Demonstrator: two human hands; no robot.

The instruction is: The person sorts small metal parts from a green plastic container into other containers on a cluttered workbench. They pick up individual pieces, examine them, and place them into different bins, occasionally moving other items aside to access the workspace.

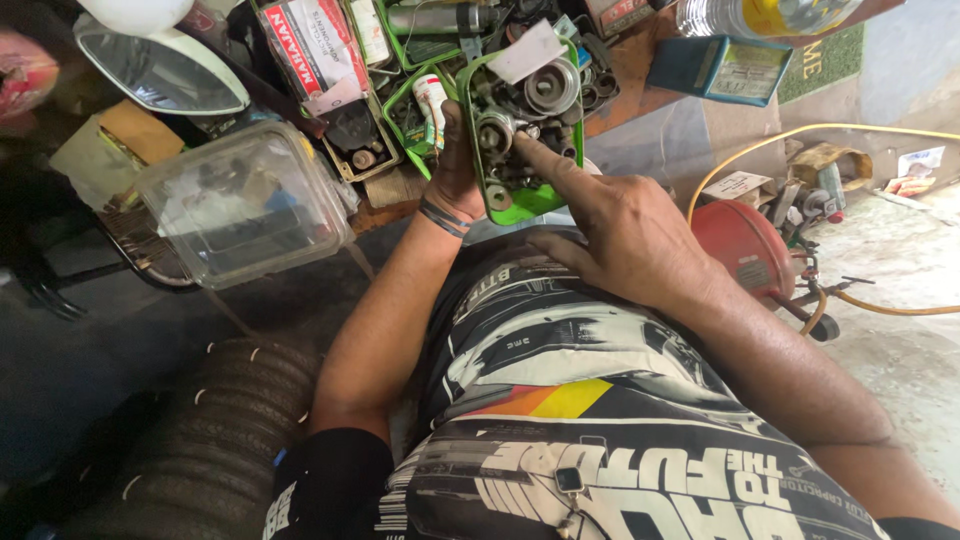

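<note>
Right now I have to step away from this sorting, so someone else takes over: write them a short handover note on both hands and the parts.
Left hand: grips the left edge of the green tray, holding it tilted up off the bench.
Right hand: free, index finger poking among the metal parts in the tray, near a round bearing-like piece.
Done: nothing lifted out that shows.
Left: parts all in the tray. A clear plastic box sits left; more green trays behind.
</note>
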